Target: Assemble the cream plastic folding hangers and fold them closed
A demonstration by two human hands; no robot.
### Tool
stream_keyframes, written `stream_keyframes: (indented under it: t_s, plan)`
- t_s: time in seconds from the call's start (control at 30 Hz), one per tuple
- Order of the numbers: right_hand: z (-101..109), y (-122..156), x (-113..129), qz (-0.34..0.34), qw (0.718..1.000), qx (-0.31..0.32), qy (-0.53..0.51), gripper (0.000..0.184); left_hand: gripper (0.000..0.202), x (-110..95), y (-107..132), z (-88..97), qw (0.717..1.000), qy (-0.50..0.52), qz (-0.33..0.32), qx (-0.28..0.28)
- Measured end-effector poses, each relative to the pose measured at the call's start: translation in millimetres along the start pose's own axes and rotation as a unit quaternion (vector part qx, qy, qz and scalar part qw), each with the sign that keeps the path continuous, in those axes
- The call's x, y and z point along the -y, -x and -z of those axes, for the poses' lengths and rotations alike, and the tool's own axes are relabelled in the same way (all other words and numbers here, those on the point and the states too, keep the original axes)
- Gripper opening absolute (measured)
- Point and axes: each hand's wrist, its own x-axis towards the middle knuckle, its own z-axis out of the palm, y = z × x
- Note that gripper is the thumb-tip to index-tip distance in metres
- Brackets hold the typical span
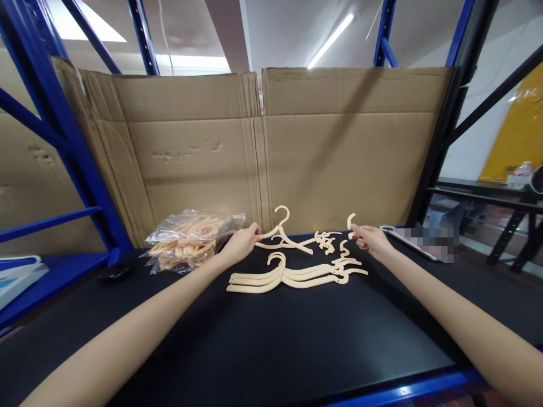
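Observation:
My left hand pinches the left arm of a cream plastic hanger that is lifted a little off the black table at the far side. My right hand is closed on a small cream hook piece, held upright. Between my hands lie loose small hanger parts. Nearer to me, a stack of assembled cream hangers lies flat on the table.
A clear plastic bag of more cream hangers sits at the left rear. Cardboard sheets stand behind the table. Blue rack posts flank the left. A flat grey object lies at the right rear. A dark small object lies at the left.

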Motion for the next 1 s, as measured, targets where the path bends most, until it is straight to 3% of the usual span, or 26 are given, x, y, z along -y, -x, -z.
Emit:
stream_keyframes:
  t_s: [0.1, 0.23, 0.33, 0.47, 0.63, 0.77, 1.0]
  plan:
    - [4, 16, 15, 0.004, 0.996, 0.036, -0.085, 0.035, 0.006, -12, 11, 9.5, 0.998, 0.04, -0.002, -0.04]
    - [4, 44, 34, -0.012, 0.983, 0.08, -0.163, 0.023, 0.014, -29, 44, 15.2, 0.995, 0.087, -0.008, -0.054]
    - [-5, 65, 42, -0.039, 0.967, 0.134, -0.211, 0.028, 0.015, -37, 72, 10.8, 0.993, 0.104, -0.01, -0.053]
    - [-23, 85, 43, -0.061, 0.96, 0.202, -0.186, 0.027, 0.013, -41, 97, -1.2, 0.987, 0.144, 0.003, -0.078]
    - [-34, 92, 42, -0.067, 0.938, 0.265, -0.211, 0.025, 0.012, -37, 101, -10.2, 0.982, 0.168, 0.004, -0.085]
    - [-33, 94, 43, -0.125, 0.906, 0.335, -0.227, 0.025, 0.012, -35, 101, -10.2, 0.982, 0.173, 0.01, -0.076]
    - [-34, 96, 44, -0.163, 0.893, 0.357, -0.221, 0.023, 0.01, -37, 103, -9.9, 0.983, 0.166, 0.007, -0.081]
